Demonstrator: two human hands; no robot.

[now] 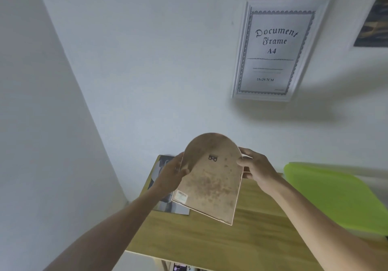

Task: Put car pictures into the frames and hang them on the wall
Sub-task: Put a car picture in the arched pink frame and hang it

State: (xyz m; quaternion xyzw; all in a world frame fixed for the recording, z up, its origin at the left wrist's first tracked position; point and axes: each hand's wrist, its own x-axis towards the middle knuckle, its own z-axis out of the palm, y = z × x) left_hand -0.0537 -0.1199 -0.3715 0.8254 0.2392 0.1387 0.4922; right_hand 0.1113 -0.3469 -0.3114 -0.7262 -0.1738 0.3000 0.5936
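Both hands hold an arched frame (210,178) up in front of the wall (147,61), its brown, stained back board turned toward the camera, so whether a car picture sits inside cannot be told. The left hand (171,174) grips the frame's left edge, thumb curled onto the back; the right hand (255,167) holds the right edge near the curve, thumb pressed on the back and fingers wrapped behind. A small black hanger (212,158) is fixed high on the back, just below the arch, and a label (181,197) sits at the lower left corner. The frame is tilted and clear of the wooden table (231,239) below it, apart from the wall as well. On the table, partly hidden under the left hand and the frame, lies a print (165,203), too hidden to say what it shows. A white frame (279,46) hangs on the wall at upper right, but it shows only its stock insert reading "Document Frame A4", not a car, so it looks unfinished as far as the task goes. A dark picture (375,19) is cut off at the right edge. A green cloth (336,197) lies at the right. As I judge it, the task is early to midway: the arched frame is being checked or readied for hanging, and no car picture is plainly on the wall yet.
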